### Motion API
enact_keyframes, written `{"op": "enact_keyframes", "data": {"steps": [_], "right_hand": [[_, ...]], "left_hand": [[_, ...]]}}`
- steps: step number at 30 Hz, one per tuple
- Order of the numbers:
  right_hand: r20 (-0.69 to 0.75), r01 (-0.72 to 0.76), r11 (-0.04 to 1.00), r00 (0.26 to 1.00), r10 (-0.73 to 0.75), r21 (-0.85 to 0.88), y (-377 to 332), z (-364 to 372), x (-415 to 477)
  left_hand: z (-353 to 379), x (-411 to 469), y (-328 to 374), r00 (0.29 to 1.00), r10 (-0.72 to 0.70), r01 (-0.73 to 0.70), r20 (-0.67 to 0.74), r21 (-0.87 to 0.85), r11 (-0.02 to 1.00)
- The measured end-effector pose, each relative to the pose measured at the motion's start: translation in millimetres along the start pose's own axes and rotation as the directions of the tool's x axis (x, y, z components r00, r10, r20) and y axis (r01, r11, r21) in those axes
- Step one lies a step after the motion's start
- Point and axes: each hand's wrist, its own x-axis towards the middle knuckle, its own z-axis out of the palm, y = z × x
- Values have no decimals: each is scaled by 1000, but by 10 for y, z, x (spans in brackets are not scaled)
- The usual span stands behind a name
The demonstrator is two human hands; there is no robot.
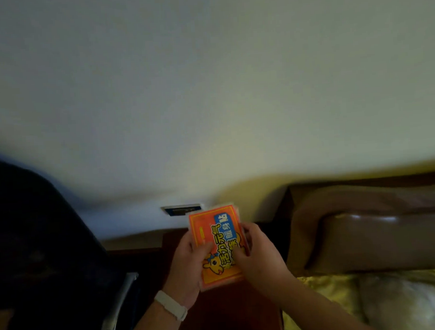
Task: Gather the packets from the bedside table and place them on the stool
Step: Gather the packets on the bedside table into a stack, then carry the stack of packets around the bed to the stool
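Observation:
Both hands hold a stack of orange packets (209,231) with yellow cartoon print and a blue label, raised above the dark wooden bedside table (170,245). My left hand (186,267), with a white wristband, grips the stack from the left and below. From the right, my right hand (256,253) presses fingers on the top packet's face. The edges of more packets show behind the top one. No stool is in view.
A bed with a padded brown headboard (366,232) and yellow-green bedding (332,302) lies to the right. A dark bulky shape (34,245) with a metal bar (120,301) fills the left. A wall socket (182,209) sits behind the packets on the pale wall.

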Motion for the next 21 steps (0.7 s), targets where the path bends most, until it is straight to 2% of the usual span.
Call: {"op": "enact_keyframes", "data": {"steps": [7, 13, 16, 21], "right_hand": [[-81, 189, 941, 972, -219, -282, -435, -544, -393], [-158, 272, 797, 897, -413, -539, -823, -567, -872], [-177, 274, 749, 870, -461, -603, -986, -410, -1099], [-281, 183, 770, 859, -428, -611, -1089, -199, -1481]], "left_hand": [[209, -408, 393, 988, 47, -25, 148, -145, 989], [104, -657, 665, 949, 41, -5, 312, -115, 993], [-31, -765, 777, 918, 37, -2, 395, -89, 996], [-180, -933, 823, 872, 18, 8, 489, -51, 999]]}}
